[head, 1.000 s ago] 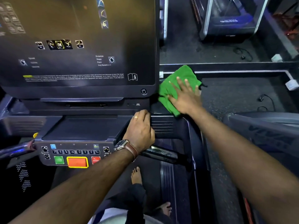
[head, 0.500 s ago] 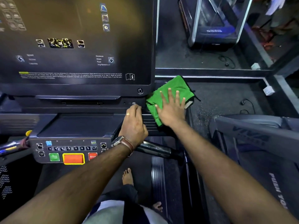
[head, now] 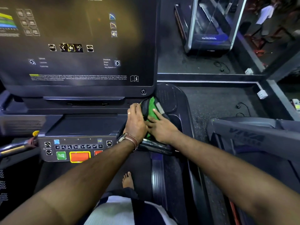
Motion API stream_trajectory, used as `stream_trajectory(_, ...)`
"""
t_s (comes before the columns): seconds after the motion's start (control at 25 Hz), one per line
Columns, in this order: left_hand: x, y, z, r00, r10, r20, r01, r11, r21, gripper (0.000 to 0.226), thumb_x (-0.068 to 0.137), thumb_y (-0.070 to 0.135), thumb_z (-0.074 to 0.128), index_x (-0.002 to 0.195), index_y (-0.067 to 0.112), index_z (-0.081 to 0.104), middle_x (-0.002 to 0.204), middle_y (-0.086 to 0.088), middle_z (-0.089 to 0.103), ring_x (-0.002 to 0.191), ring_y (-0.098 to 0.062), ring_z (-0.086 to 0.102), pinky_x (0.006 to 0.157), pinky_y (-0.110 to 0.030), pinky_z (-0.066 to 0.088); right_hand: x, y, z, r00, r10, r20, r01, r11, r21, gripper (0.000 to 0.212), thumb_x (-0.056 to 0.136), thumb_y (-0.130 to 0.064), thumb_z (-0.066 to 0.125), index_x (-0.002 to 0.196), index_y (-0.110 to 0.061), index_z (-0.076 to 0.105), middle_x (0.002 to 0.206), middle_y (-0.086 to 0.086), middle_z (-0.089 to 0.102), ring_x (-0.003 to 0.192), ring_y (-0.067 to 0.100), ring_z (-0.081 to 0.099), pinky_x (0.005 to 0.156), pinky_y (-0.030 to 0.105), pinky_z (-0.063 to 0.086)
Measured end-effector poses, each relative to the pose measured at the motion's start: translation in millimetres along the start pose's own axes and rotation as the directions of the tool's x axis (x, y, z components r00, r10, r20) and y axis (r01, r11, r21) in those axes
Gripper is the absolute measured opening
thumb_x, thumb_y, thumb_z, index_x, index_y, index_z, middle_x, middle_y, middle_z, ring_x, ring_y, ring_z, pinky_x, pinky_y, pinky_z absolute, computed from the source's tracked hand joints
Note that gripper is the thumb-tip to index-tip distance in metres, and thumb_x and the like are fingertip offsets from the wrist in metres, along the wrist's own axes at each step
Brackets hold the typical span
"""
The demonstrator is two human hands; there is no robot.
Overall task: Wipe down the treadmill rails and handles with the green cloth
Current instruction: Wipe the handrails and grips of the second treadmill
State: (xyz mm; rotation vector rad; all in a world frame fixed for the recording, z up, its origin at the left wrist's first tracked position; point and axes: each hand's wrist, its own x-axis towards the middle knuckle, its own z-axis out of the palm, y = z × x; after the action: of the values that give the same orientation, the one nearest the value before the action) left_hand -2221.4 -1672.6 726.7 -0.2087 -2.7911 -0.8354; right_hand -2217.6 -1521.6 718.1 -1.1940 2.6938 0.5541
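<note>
A shallow dark tray [head: 170,96] just past the fingertips, with the green cloth [head: 152,109] bunched small at its near edge, in it or only beside it, hard to tell. Left hand [head: 135,122] curled at the cloth's left side, grip hidden, cannot tell; right hand [head: 163,129] touching it, one straight finger pressing on the cloth. Bright green, crumpled, with dark folds and a grey tag.

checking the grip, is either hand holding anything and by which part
Right hand presses straight fingers on the green cloth, mid-lower part; left hand curls at its left edge, grip unclear.
</note>
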Motion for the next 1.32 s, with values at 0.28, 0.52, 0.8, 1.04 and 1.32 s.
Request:
stream_trajectory(0.28, -1.4, -2.0, -1.6, 1.000, 0.023, -0.010, -0.023, 1.000, 0.007, 0.073, 0.055, -0.012, 0.054, 0.127, -0.006, 0.043, 0.121, -0.019, 0.042, 0.106, -0.033, 0.040, 0.102, -0.038, 0.036, -58.1, 29.6, -8.9, 0.971, 0.218, 0.096, -0.219, 0.976, -0.001, 0.052, 0.091, -0.022, 0.048, 0.142, -0.027, 0.049, 0.152, -0.003, 0.043, 0.140, 0.027, 0.038, 0.117, 0.061, 0.008)
stream_trajectory(0.52, -5.0, -4.2, -11.1, 0.947, 0.081, 0.310, -0.093, 0.995, 0.025, 0.028, 0.069, 0.000, 0.051, 0.094, 0.007, 0.062, 0.098, -0.010, 0.059, 0.095, -0.030, 0.055, 0.083, -0.038, 0.049, -84.8, 25.5, -54.1, 0.683, 0.685, 0.253, -0.704, 0.524, 0.480, 0.039, 0.080, -0.014, 0.049, 0.115, -0.019, 0.065, 0.119, 0.012, 0.067, 0.110, 0.034, 0.062, 0.091, 0.040, 0.050)
stream_trajectory(0.8, -12.4, -24.4, -33.2, 0.781, 0.245, 0.574, -0.472, 0.834, 0.286, 0.026, 0.093, 0.033, 0.045, 0.092, 0.011, 0.058, 0.099, -0.011, 0.065, 0.090, -0.032, 0.062, 0.066, -0.035, 0.046, -124.7, -37.5, -34.0, 0.852, 0.478, 0.216, -0.511, 0.666, 0.543, 0.051, 0.073, -0.038, 0.065, 0.124, -0.032, 0.063, 0.111, 0.002, 0.070, 0.106, 0.028, 0.063, 0.091, 0.034, 0.050)
stream_trajectory(1.04, 16.0, -55.8, -53.9, 0.624, 0.377, 0.685, -0.687, 0.682, 0.250, 0.022, 0.089, 0.031, 0.051, 0.086, 0.016, 0.068, 0.089, -0.008, 0.068, 0.086, -0.028, 0.062, 0.076, -0.033, 0.048, -80.8, -84.0, 7.2, 0.864, 0.492, 0.103, -0.502, 0.833, 0.233, 0.077, 0.083, -0.033, 0.065, 0.148, -0.005, 0.035, 0.140, 0.028, 0.045, 0.123, 0.044, 0.049, 0.108, 0.051, 0.036)
stream_trajectory(1.32, 13.2, -50.3, -51.8, 0.649, 0.392, 0.652, -0.612, 0.778, 0.141, 0.035, 0.067, 0.026, 0.043, 0.079, 0.011, 0.071, 0.079, -0.014, 0.069, 0.079, -0.034, 0.063, 0.073, -0.035, 0.049, -16.7, -85.9, -30.6, 0.780, 0.617, 0.102, -0.500, 0.517, 0.695, 0.092, 0.089, -0.067, 0.044, 0.153, -0.006, 0.019, 0.153, 0.020, 0.035, 0.136, 0.035, 0.039, 0.105, 0.044, 0.040)
